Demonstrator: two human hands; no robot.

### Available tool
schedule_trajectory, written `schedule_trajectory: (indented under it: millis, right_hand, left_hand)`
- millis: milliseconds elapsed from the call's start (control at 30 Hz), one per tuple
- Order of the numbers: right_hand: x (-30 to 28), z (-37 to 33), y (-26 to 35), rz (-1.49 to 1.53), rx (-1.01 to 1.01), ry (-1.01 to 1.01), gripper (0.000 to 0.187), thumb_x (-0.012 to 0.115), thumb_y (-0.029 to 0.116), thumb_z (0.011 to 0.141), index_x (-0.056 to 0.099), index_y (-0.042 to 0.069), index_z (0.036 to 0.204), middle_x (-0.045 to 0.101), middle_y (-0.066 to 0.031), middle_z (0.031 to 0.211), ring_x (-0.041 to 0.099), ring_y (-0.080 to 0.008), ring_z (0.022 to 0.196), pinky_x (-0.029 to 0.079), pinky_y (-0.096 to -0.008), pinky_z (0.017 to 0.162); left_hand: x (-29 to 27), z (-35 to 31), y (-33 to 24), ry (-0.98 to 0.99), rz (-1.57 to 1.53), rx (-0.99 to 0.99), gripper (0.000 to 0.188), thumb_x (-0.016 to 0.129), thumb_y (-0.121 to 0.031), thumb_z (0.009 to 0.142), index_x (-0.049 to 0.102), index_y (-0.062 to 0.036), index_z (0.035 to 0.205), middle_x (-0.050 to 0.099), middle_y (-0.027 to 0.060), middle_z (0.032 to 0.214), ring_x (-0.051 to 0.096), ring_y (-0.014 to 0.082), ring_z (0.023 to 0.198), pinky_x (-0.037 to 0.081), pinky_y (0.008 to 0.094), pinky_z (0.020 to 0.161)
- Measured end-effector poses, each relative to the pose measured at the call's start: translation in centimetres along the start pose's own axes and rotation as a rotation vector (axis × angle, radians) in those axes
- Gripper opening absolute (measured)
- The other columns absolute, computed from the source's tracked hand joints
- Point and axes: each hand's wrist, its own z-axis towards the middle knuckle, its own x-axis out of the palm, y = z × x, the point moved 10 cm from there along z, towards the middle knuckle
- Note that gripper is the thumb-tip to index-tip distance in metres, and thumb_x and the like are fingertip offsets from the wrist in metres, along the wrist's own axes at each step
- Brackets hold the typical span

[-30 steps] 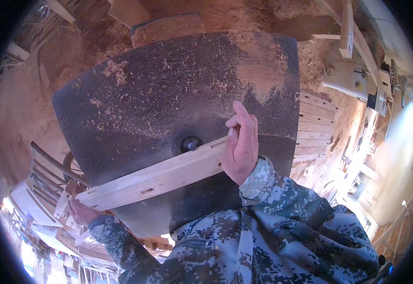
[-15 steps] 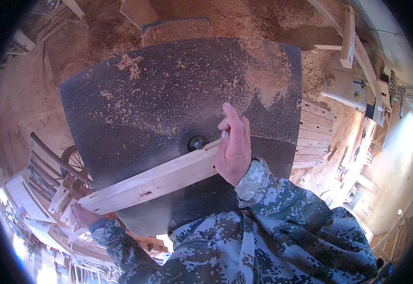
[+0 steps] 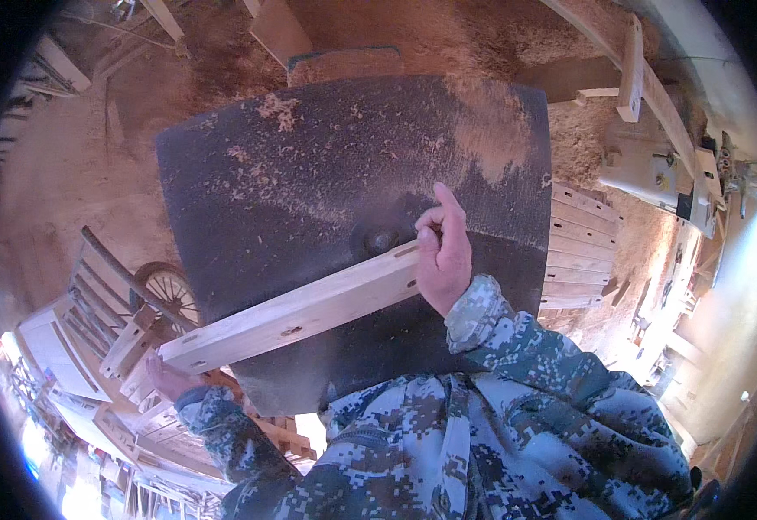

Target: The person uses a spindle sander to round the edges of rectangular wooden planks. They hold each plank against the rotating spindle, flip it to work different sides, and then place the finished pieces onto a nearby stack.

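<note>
A pale squared length of timber (image 3: 335, 303) with small slots cut in it lies slantwise over a dark tabletop (image 3: 266, 234). Its right end rests beside a round spindle (image 3: 382, 240) that sticks up through the top. At that end my right hand (image 3: 445, 269) grips the timber, index finger pointing away from me and thumb on the wood. My left hand (image 3: 172, 380) holds the left end, which overhangs the table's edge; its thumb shows beside the wood, and its other fingers are partly hidden.
Shavings (image 3: 491, 121) are scattered over the far part of the tabletop. Slotted wooden pieces (image 3: 579, 251) lie in a row at the right. A spoked wheel (image 3: 168, 290) and a railed frame stand at the left. A wooden post (image 3: 632, 69) rises at the far right; sawdust covers the floor.
The whole view has shifted, so table and timber appear farther right. My left hand has changed its hold at the timber's end, its thumb showing more. My right hand keeps its grip.
</note>
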Motion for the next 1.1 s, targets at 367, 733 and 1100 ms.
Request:
schedule_trajectory:
  millis: [367, 733, 1100]
  right_hand:
    - [-3.0, -2.4, 12.7, 0.184, -0.259, 0.465, 0.067, 0.082, 0.025, 0.088, 0.055, 0.001, 0.144, 0.062, -0.0185, 0.133, 0.062, -0.036, 0.124, 0.046, -0.0429, 0.113]
    - [-23.9, -5.1, 11.6, 0.816, -0.24, -0.364, 0.08, 0.067, 0.007, 0.073, 0.046, -0.003, 0.15, 0.061, -0.0198, 0.137, 0.061, -0.0339, 0.126, 0.045, -0.0488, 0.117]
    - [-11.3, -25.0, -11.9, 1.373, 1.095, -0.533, 0.051, 0.069, 0.014, 0.092, 0.055, 0.005, 0.14, 0.063, -0.0186, 0.135, 0.06, -0.0354, 0.125, 0.048, -0.0553, 0.108]
  left_hand:
    - [20.5, -21.7, -37.2, 0.974, -0.266, 1.113, 0.079, 0.062, -0.038, 0.093, 0.038, -0.0029, 0.161, 0.051, 0.0265, 0.154, 0.055, 0.0436, 0.136, 0.042, 0.0575, 0.118]
    - [29.1, -47.1, -24.3, 1.459, -0.323, 0.824, 0.056, 0.077, -0.017, 0.092, 0.057, 0.0042, 0.14, 0.061, 0.0201, 0.14, 0.062, 0.0339, 0.127, 0.047, 0.042, 0.111]
    - [21.9, -35.7, -2.1, 0.883, 0.446, 0.8, 0.049, 0.062, -0.014, 0.099, 0.053, 0.0004, 0.145, 0.051, 0.0201, 0.146, 0.048, 0.0352, 0.136, 0.038, 0.0463, 0.117]
